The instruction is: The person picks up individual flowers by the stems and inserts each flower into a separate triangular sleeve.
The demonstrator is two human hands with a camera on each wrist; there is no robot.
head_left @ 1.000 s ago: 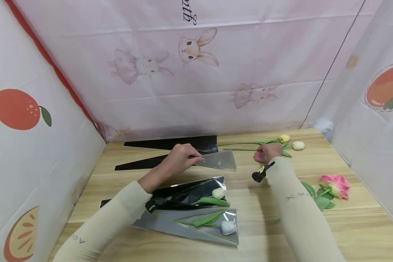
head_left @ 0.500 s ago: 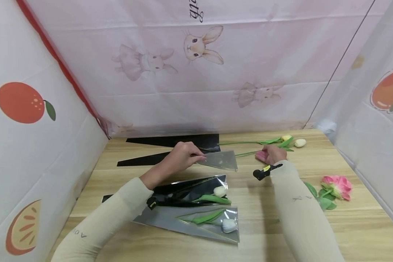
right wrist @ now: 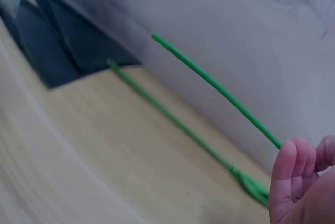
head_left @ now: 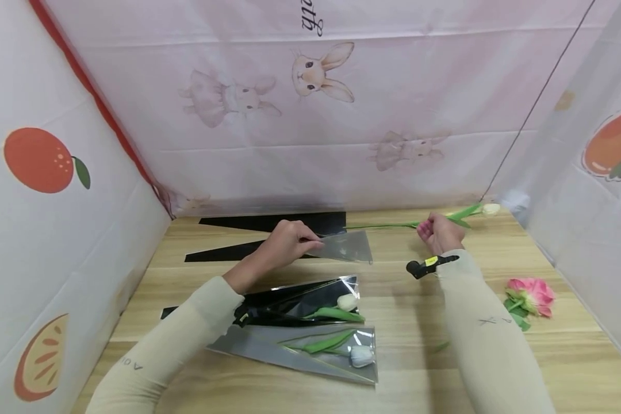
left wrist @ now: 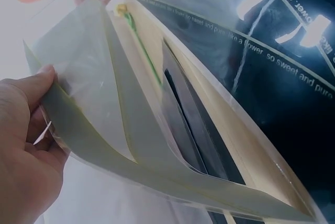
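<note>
Five sleeves, four tulips, one rose, two hands at work

Left hand [head_left: 288,244]: grip narrow, pinching one loose grey sleeve [head_left: 345,247] by its edge above the far middle of the worktop [head_left: 393,345]; wide end of the sleeve faces right. Right hand [head_left: 441,233]: fingers curled round the stem of one loose white tulip [head_left: 490,209] at far right. Bloom points right; stem end points left, raised off the worktop.

Lying along the far edge: one yellow tulip [left wrist: 122,10], its bloom hidden from the head view, stem running left to the black sleeves. Flat black sleeves [head_left: 276,222]: two, far left, one nearer than the other, partly behind the left hand. Nearer, middle: one filled black sleeve [head_left: 290,299] and, nearest, one filled grey sleeve [head_left: 259,348], one pale tulip in each. Right side: one pink rose [head_left: 531,296].
</note>
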